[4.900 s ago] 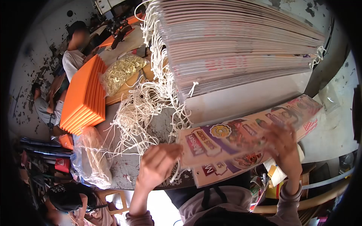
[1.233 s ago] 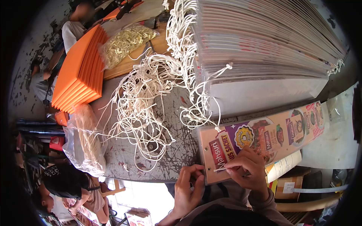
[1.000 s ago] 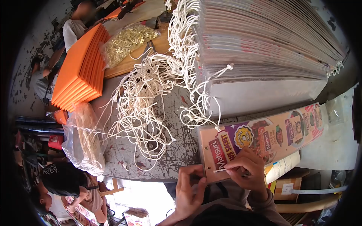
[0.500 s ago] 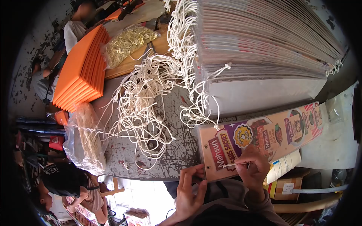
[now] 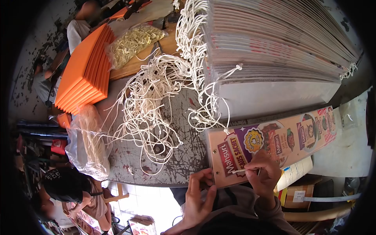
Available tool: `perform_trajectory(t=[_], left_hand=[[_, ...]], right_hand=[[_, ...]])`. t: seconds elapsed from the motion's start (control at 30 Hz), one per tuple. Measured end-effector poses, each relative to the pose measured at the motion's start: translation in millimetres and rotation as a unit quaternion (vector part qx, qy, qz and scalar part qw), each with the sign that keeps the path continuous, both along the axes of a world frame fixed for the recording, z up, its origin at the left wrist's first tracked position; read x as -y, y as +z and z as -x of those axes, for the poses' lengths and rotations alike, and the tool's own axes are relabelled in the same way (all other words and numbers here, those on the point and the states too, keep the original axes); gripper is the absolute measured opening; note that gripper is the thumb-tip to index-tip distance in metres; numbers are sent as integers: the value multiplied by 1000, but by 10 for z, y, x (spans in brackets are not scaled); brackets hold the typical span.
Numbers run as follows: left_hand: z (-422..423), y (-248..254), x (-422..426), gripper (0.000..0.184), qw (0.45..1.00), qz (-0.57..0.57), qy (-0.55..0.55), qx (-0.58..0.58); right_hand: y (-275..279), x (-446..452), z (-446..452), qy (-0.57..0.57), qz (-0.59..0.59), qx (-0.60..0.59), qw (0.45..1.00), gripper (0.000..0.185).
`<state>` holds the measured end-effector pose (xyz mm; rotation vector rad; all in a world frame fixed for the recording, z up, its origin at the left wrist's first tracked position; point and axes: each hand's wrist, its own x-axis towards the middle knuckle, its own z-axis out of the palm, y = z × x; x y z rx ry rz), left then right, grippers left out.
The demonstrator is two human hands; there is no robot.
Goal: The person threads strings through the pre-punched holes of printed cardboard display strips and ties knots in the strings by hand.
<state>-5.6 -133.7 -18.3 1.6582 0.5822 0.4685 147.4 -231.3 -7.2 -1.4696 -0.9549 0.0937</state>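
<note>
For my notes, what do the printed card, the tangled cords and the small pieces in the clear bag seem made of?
Printed card: paper or board, probably laminated; a clear margin shows along its edge.
Tangled cords: textile, matte off-white, from the limp loops and knots; cotton or synthetic, unclear.
Small pieces: likely metal or metallic-coated plastic, given their shiny gold look.

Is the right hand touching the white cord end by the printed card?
Touching. The head view shows the white cord end jutting from the pinched thumb and fingers of the right hand.
</note>
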Motion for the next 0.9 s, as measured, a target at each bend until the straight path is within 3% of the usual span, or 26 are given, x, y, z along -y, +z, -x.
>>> perform_trajectory(t=[0.07, 0.4, 0.5, 0.57, 0.9], left_hand=[[1, -5, 12, 38, 998, 56, 22, -4], [5, 12, -38, 38, 999, 51, 9, -10], [4, 41, -90, 34, 993, 113, 6, -20], [-17, 85, -144, 29, 962, 272, 8, -3], [-28, -6, -207, 17, 977, 194, -10, -82]], right_hand=[[1, 11, -4, 0, 1, -3, 1000, 18], [-5, 3, -4, -3, 0, -5, 1000, 18], [-17, -3, 0, -4, -3, -3, 1000, 18], [-17, -5, -3, -3, -3, -2, 1000, 18], [45, 18, -9, 7, 38, 30, 999, 21]])
